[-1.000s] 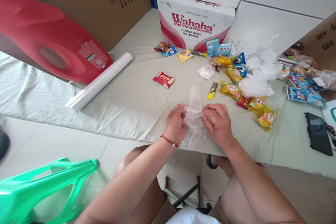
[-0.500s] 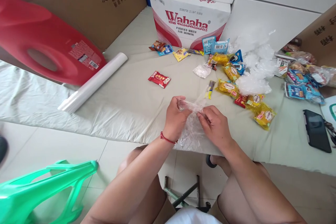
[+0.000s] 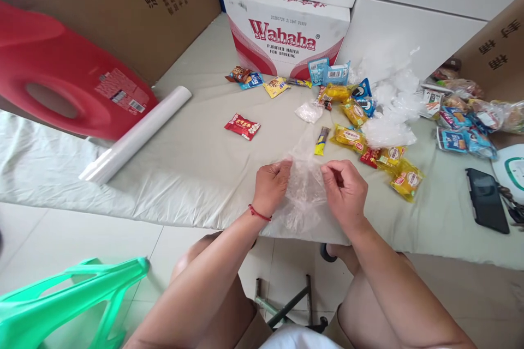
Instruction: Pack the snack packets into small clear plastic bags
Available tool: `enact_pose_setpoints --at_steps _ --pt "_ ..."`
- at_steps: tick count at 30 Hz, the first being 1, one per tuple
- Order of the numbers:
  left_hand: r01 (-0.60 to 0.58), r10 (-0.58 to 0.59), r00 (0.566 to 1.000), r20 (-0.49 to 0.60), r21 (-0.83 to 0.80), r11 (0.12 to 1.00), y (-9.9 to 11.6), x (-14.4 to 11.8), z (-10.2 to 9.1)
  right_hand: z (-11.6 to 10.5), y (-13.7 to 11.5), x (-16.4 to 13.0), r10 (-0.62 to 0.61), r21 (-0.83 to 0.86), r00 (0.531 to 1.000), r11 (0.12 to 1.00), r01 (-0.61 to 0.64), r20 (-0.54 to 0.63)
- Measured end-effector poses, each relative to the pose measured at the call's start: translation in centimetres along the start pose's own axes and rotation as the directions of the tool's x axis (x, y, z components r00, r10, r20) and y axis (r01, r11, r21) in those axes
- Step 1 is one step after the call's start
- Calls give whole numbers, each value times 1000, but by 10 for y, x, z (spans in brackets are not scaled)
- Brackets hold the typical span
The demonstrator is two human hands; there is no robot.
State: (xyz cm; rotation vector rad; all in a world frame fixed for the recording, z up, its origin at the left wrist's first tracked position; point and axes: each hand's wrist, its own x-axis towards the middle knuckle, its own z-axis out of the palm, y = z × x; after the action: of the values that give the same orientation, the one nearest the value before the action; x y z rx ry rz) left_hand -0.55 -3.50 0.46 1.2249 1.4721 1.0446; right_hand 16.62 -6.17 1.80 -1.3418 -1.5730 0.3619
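We are pinching the thin clear plastic bag [image 3: 305,191] between left hand [image 3: 271,188] and right hand [image 3: 346,192], teasing its mouth apart; filling likely requires a wider opening.

A plastic bag [image 3: 303,191] is held between both hands at the tabletop [image 3: 196,158] edge; snack packets [image 3: 356,131] are scattered behind, a roll [image 3: 137,133] left.

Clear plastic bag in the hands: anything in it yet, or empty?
Looks empty. The clear plastic bag hangs limp between left hand and right hand; only the table cover shows through it.
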Motion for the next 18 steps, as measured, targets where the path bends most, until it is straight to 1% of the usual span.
enact_pose_setpoints --at_steps 1,3,4,6,9,12,15,18 --pt "12 -12 1000 1 -5 1000 -3 2 -3 0 3 2 101 62 995 993 -101 -1" --pt "36 -37 999 -11 -23 999 -8 8 -9 -1 12 7 294 200 956 936 -290 10" --pt "47 -48 999 -18 -31 998 -10 10 -12 -1 17 10 365 263 931 897 -356 15" --pt "68 -70 997 -37 -45 997 -11 15 -19 -2 26 16 453 356 891 830 -430 19" --pt "100 -103 994 -45 -58 993 -10 21 -27 -8 37 25 515 392 856 779 -489 45" --pt "135 -136 991 -18 -42 990 -9 25 -39 -18 47 32 532 309 843 791 -529 82" --pt "157 -157 988 -4 10 988 -12 27 -54 -27 56 35 514 176 852 833 -524 104" --pt "147 -147 989 -5 84 986 -17 28 -67 -28 61 36 476 38 873 876 -482 109"
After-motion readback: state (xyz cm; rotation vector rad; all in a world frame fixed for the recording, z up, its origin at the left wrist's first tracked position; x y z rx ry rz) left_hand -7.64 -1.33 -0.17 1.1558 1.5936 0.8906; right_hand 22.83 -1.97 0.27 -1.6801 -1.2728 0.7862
